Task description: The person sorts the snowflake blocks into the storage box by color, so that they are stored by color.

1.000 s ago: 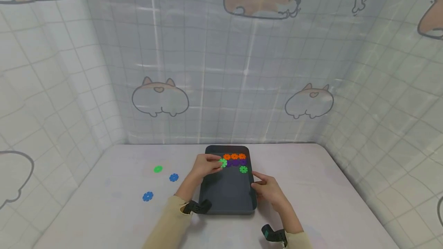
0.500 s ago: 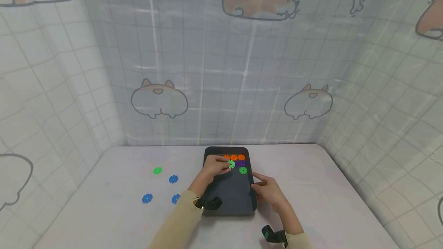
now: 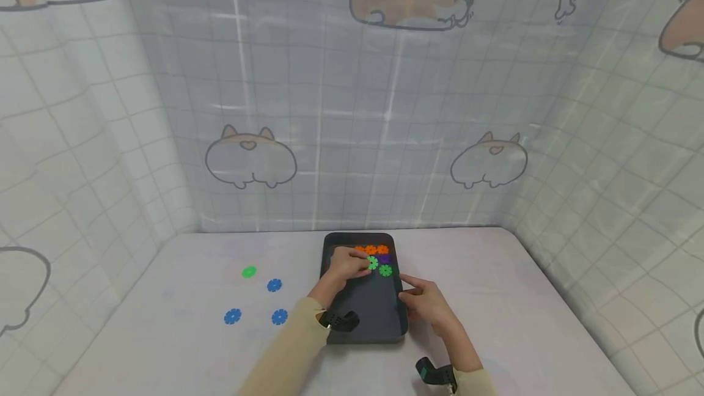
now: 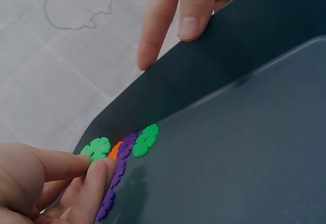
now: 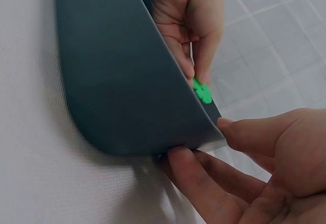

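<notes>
My left hand (image 3: 348,263) is over the far part of a dark grey tray (image 3: 376,307), pinching a green flower-shaped plastic disc (image 4: 97,147) between thumb and fingers. The held disc is raised above the tray floor. Under and beyond it lie a row of orange discs (image 3: 371,250) and a row of purple discs (image 4: 107,203), partly covered by the hand. One more green disc (image 3: 385,270) lies flat nearer the right wall. At the tray's right side, my right hand (image 3: 428,303) grips the wall, thumb on the rim and fingers lower down, as the right wrist view shows.
Left of the tray on the white table (image 3: 181,298) lie a loose green disc (image 3: 249,272) and three blue discs (image 3: 274,285). A patterned curtain (image 3: 352,170) stands behind the table, with tiled-print sides left and right.
My left hand has carried the green disc rightward over the tray, towards the green disc lying there. A blue disc formerly behind the left arm now shows. My right hand stays at the tray.
</notes>
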Demonstrator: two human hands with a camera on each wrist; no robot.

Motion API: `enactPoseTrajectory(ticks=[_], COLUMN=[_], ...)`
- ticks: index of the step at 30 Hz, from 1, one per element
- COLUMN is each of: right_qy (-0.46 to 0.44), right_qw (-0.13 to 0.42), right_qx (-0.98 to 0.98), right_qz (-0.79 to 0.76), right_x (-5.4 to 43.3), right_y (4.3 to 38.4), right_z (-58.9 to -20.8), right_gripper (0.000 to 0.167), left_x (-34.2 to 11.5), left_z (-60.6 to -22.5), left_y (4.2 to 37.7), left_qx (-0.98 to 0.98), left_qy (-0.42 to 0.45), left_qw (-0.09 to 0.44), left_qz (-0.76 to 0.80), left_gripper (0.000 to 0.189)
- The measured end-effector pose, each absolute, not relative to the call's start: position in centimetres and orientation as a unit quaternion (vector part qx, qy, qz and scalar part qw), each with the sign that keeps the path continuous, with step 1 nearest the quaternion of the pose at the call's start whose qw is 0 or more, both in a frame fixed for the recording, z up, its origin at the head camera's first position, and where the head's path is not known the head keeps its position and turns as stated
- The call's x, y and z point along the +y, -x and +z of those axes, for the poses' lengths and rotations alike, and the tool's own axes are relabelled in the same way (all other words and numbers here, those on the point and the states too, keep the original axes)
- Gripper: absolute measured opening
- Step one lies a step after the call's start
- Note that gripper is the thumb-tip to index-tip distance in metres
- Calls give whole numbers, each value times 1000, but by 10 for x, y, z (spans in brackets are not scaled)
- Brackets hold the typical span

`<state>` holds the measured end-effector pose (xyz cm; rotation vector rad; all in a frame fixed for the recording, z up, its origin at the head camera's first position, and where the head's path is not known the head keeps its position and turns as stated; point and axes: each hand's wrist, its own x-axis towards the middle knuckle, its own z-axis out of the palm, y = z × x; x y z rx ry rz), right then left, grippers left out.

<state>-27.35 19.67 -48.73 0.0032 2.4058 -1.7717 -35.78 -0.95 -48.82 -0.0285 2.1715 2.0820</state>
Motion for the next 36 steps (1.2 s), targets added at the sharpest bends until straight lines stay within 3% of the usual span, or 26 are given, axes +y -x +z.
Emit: enactPoseTrajectory(ticks=[36], right_qy=[1], right_qw=[79], right_qx=[799], right_qz=[-596], right_x=[198], right_y=[275], right_z=[-492], right_gripper=[51], left_x=[1], left_z=[-505], left_y=[358], left_qx=[728], left_qy=[63], left_qw=[43], left_qz=[682], left_gripper=[17])
